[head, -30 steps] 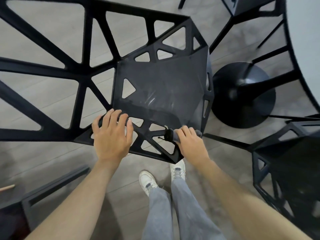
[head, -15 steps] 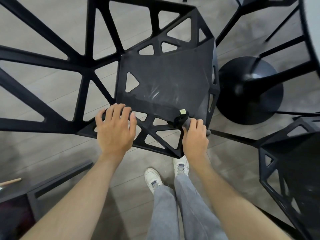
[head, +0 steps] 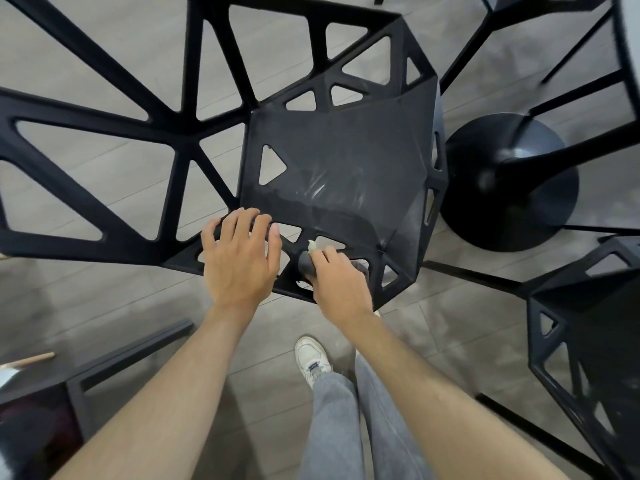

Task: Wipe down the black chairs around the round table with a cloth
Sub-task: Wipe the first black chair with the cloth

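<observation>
The black chair point(head: 339, 161) fills the centre and the upper left of the frame, seen from above, and its seat is in the middle. The right hand point(head: 337, 282) is at the near edge of this chair, a little below the centre of the frame, with its fingers curled around a dark grey cloth point(head: 306, 266) and pressing it against the lattice bars. The left hand point(head: 242, 258) lies just to the left of it, with the fingers spread and nearly straight over the edge of the frame, so it holds nothing and only steadies the chair. In my judgement the main risk is that the cloth catches in one of the triangular openings, because the bars are narrow and have many corners; then it may slip out of the fingers and fall to the floor point(head: 104, 306). Another risk is that the chair slides if the right hand pushes hard while the left one rests only lightly. The chair is matte black, with a solid angular seat panel and open triangular holes around it. The seat shows pale streaks and a dull grey film near its middle, so it seems to be not fully clean yet. A second black chair point(head: 588, 323) stands at the right edge of the frame.
</observation>
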